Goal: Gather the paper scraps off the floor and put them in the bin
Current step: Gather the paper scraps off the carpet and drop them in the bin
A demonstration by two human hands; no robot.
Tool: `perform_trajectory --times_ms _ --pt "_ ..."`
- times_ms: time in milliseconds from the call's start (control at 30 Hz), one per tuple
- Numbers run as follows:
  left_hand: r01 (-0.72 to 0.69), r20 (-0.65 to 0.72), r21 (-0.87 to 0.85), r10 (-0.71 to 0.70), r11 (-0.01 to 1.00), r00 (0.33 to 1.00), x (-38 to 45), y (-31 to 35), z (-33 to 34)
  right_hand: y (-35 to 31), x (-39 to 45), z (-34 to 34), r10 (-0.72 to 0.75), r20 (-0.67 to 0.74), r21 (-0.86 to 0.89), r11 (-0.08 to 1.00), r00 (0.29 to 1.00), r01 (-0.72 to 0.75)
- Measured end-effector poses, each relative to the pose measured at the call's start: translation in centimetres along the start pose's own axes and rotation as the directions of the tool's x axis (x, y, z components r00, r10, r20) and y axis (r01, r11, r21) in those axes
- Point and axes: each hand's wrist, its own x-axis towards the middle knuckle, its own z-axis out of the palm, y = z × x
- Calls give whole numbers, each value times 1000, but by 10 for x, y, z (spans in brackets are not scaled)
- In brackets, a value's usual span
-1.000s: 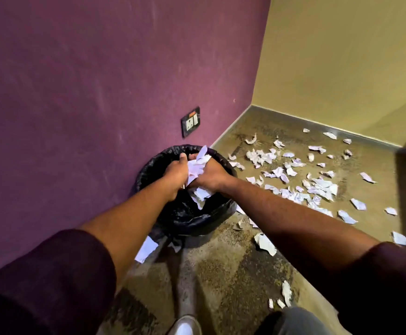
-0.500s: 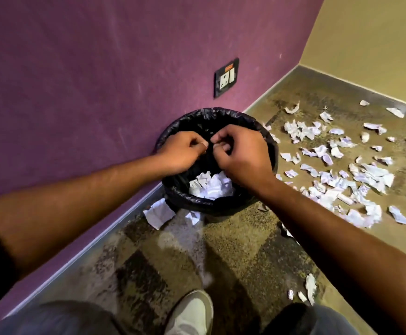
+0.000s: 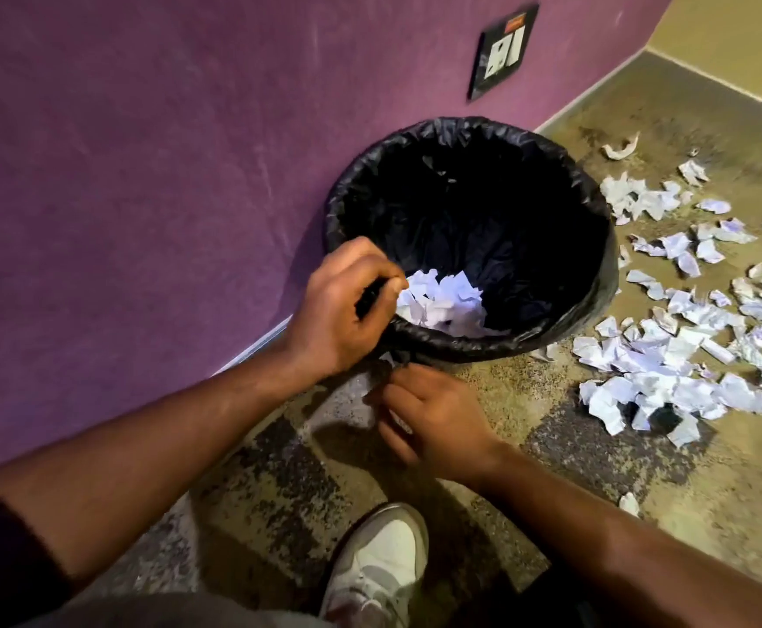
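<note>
Fingers of the left hand [image 3: 340,310] are curled closed over the near rim of the bin [image 3: 592,283], pinching the black liner. Fingers of the right hand [image 3: 433,419] are bent toward a small white scrap at the bin's base; whether they have closed on it cannot be told — the hand hides the contact.

Paper scraps [image 3: 669,369] lie in 2 places: a crumpled wad inside the bin against the near wall, and a wide scatter on the floor [image 3: 528,392] to the right, well apart from both hands.

Handling, as a judgement: the scraps look very light, soft and torn-edged, easily crushed and not fragile. Scoop them in bunches rather than singly — flat pieces likely need a fingertip pinch at an edge. The liner is thin, glossy, wrinkled film; the floor is mottled and gritty
</note>
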Motion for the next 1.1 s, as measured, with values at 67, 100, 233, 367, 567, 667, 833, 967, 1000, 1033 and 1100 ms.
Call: perform_trajectory --times_ms 67,100,233,367,567,667,833,967,1000,1033,1100 --pt "-50 26 -7 50 999 998 3 0 7 18 -4 19 184 152 -33 983 971 -181" --pt "-53 32 -16 53 998 998 3 0 9 28 -7 29 270 236 -48 963 934 -267" --pt "62 -139 -12 -63 998 988 -17 -16 11 54 -9 54 466 414 -178 884 782 -433" --pt "394 -163 70 -379 916 911 -65 -71 19 60 0 78 470 506 -195 879 723 -435" --pt "354 399 606 -657 712 639 -110 -137 37 56 19 103 545 444 -254 838 711 -483" --pt "291 471 656 -679 697 564 -124 -139 53 53 5 107 513 569 -357 858 643 -369" --pt "386 433 554 -651 738 624 -133 -139 70 69 -34 92 382 517 -284 921 766 -267" --pt "494 368 525 -708 693 603 -133 -114 71 71 -58 71 406 502 -182 913 764 -365" --pt "517 353 520 -723 679 595 -134 -104 68 71 -66 63 452 457 -193 891 766 -411" --pt "526 335 509 -720 681 608 -135 -95 64 71 -74 54 515 399 -198 856 758 -477" --pt "552 305 427 -688 717 659 -131 -74 52 75 -95 36 651 275 -134 755 708 -642"
